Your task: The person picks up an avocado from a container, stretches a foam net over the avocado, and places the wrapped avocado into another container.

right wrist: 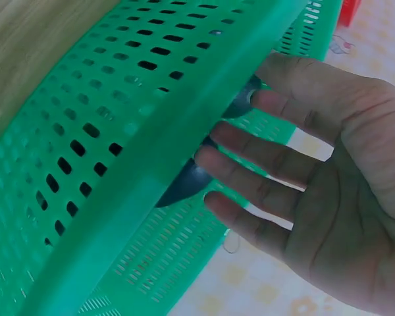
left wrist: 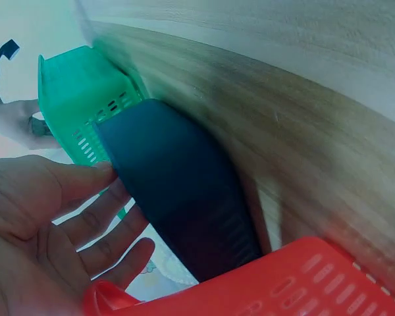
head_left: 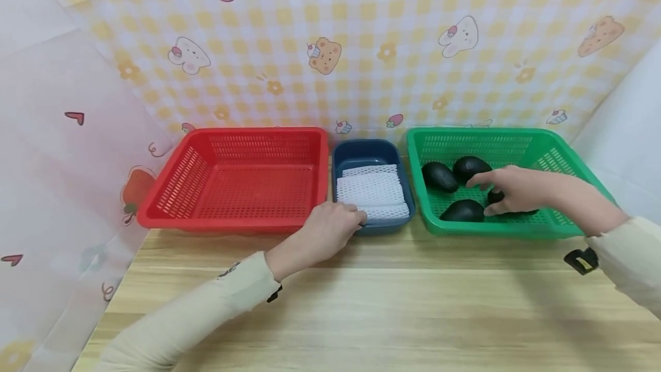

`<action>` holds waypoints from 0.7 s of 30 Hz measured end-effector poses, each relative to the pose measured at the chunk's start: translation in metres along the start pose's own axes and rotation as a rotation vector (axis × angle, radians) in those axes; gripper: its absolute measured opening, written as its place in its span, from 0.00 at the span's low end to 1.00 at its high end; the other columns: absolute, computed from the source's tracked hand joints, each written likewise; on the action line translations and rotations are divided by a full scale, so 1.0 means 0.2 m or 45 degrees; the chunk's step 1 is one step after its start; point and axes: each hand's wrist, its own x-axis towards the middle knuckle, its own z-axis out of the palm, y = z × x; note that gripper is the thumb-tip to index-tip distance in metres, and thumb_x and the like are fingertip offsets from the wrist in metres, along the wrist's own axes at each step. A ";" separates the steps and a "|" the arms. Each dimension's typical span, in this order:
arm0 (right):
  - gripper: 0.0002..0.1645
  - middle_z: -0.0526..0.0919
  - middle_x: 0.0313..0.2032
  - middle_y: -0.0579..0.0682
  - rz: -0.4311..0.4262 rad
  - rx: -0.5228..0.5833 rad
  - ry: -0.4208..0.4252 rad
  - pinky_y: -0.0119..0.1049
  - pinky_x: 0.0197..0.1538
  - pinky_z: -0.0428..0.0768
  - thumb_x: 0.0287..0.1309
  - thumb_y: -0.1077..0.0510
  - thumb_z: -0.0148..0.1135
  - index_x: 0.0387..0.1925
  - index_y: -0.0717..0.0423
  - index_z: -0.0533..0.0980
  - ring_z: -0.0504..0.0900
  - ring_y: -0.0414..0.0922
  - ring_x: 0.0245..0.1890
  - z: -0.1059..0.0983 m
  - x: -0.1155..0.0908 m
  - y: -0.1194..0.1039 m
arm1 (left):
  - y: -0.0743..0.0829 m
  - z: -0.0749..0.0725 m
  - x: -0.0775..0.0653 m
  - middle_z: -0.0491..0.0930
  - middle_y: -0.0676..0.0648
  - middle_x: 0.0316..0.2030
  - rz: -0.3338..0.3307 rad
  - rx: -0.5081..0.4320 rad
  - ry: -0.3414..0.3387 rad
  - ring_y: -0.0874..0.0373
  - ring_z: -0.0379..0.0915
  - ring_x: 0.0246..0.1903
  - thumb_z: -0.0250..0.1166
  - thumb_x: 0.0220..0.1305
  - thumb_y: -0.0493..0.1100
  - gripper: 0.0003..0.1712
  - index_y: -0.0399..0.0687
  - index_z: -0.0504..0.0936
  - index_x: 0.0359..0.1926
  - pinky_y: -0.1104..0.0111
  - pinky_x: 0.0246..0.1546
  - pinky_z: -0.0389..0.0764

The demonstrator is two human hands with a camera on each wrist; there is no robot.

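Four avocados (head_left: 439, 177): dark, lying to the right of the blue tray, on the floor of the green basket (head_left: 521, 145); three show well, and one sits largely hidden beneath the right hand.
Right hand (head_left: 521, 185): well to the right of the blue tray, reaching over the near rim of the green basket, above the partly hidden avocado.
Right fingers: spread with gaps between them and lightly bent, fingertips down near the fruit; whether they touch it I cannot tell.
Blue tray (head_left: 364, 155): between the two baskets, with bare floor showing at its far end.
White foam nets (head_left: 372, 188): inside the blue tray, overlapping toward its near end.
Left hand (head_left: 327, 225): at the near left corner of the blue tray, thumb at the rim, the other fingers reaching past it to the inner side.
Left fingers: slightly apart and bent; whether they pinch the rim or a net I cannot tell.
Red basket (head_left: 258, 188): left of the blue tray, its slotted floor in view.
Worktop (head_left: 392, 303): wood-grained, beneath the blue tray and both baskets.
Checked cloth (head_left: 384, 82): upright behind the blue tray, printed with bears, flowers and strawberries.
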 end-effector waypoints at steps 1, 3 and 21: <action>0.35 0.83 0.50 0.60 -0.003 0.009 -0.014 0.48 0.41 0.83 0.55 0.55 0.77 0.62 0.59 0.74 0.84 0.60 0.45 0.00 0.01 0.00 | 0.00 0.01 0.00 0.85 0.50 0.36 -0.003 0.005 0.004 0.59 0.76 0.29 0.74 0.62 0.41 0.14 0.50 0.88 0.49 0.70 0.30 0.78; 0.36 0.82 0.51 0.61 -0.024 0.023 -0.034 0.48 0.41 0.83 0.53 0.56 0.79 0.62 0.58 0.75 0.84 0.62 0.46 0.00 0.02 0.01 | 0.00 0.02 0.00 0.85 0.50 0.36 -0.005 0.011 0.015 0.59 0.77 0.29 0.74 0.62 0.41 0.13 0.50 0.88 0.49 0.70 0.31 0.78; 0.35 0.77 0.57 0.61 -0.038 0.118 -0.228 0.43 0.42 0.83 0.50 0.64 0.79 0.60 0.58 0.77 0.79 0.63 0.53 0.03 0.15 -0.02 | 0.01 0.04 0.01 0.87 0.50 0.36 0.007 0.068 0.072 0.58 0.78 0.27 0.74 0.61 0.42 0.13 0.50 0.89 0.48 0.70 0.28 0.78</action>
